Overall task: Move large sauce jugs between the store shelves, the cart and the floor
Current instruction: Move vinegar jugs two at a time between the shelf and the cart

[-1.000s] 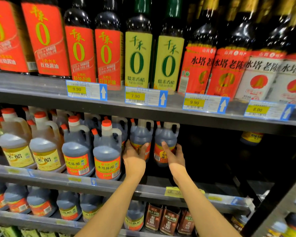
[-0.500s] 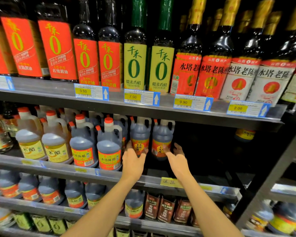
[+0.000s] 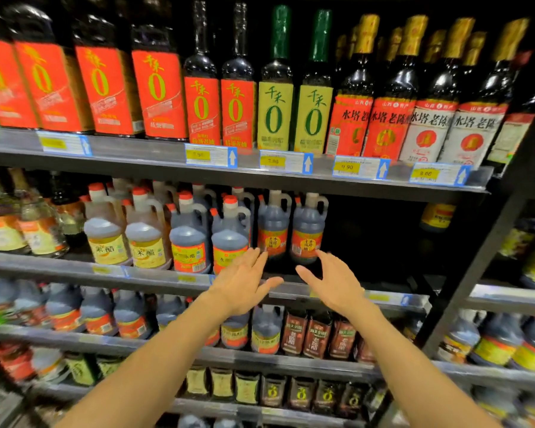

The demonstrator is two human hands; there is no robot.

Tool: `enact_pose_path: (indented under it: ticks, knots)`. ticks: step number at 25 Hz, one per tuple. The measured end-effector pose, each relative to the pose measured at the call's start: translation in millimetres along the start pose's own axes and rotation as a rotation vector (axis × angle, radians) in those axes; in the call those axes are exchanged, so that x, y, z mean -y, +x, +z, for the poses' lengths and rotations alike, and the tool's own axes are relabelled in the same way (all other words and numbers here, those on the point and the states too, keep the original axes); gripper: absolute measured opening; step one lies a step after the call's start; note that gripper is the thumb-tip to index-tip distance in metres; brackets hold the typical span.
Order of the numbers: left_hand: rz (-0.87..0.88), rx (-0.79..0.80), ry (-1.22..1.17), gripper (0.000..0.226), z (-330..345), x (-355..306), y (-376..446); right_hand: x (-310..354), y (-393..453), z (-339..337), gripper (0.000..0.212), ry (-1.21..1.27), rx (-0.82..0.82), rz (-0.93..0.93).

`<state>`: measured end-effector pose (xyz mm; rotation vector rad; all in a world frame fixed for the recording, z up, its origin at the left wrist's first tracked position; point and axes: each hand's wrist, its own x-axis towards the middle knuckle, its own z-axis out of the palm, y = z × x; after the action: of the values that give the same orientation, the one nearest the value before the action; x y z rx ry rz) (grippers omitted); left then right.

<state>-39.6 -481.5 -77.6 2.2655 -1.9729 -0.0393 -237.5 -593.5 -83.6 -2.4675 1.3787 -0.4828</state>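
Jugs: two dark ones, left jug [image 3: 273,225] and right jug [image 3: 307,227], stand side by side set back on the middle shelf [image 3: 155,274], just beyond both hands. Both upright, orange labels facing out, handles at the neck.

Left hand [image 3: 243,284]: fingers straight and spread, thumb out to the right, holding nothing. Fingertips reach up toward the base of the left jug; can't tell if they touch. Right hand [image 3: 332,282]: open too, fingers loosely extended, thumb pointing left, holding nothing, just below and in front of the right jug. The hands are apart, with the shelf's front edge showing between them.

Left of the left hand: two red-capped dark jugs [image 3: 209,239] at the shelf front, then two pale yellow jugs [image 3: 125,234] further left. Right of the right hand the shelf bay is dark; contents can't be made out apart from one yellow label [image 3: 437,216] deep at the back.

Above the hands: upper shelf [image 3: 136,152] with tall bottles [image 3: 272,88] in red, green-yellow and white labels, and price tags [image 3: 360,168] with arrows clipped along its edge.

Below the arms: lower shelf [image 3: 291,356] with more dark jugs and small brown-label bottles [image 3: 317,336], and another row beneath. Black upright post [image 3: 482,264] to the right of the right hand, more shelving past it. Edges of view are blurred.
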Motion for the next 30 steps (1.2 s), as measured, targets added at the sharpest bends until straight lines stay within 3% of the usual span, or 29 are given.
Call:
enact_pose_path:
  ticks: [5, 11, 15, 19, 22, 27, 30]
  knots:
    - [0.037, -0.063, 0.211, 0.096, -30, 67, -76, 61, -38, 13, 0.099, -0.347, -0.004, -0.083]
    - [-0.114, -0.009, 0.219, 0.115, -48, 198, -203, 196, -84, 52, 0.115, -0.324, 0.082, -0.190]
    - [-0.330, 0.017, 0.231, 0.101, -43, 295, -298, 295, -87, 105, 0.132, -0.331, 0.137, -0.344]
    - [-0.602, 0.052, 0.163, 0.099, -27, 377, -393, 406, -91, 166, 0.100, -0.295, 0.250, -0.550]
    - [-0.755, 0.080, 0.126, 0.124, -6, 425, -465, 485, -89, 219, 0.122, -0.267, 0.302, -0.710]
    - [-1.082, 0.102, 0.073, 0.147, 38, 489, -550, 590, -81, 326, 0.123, -0.207, 0.441, -0.950]
    - [-1.218, 0.112, 0.024, 0.126, 57, 531, -560, 644, -68, 393, 0.097, -0.236, 0.559, -1.029]
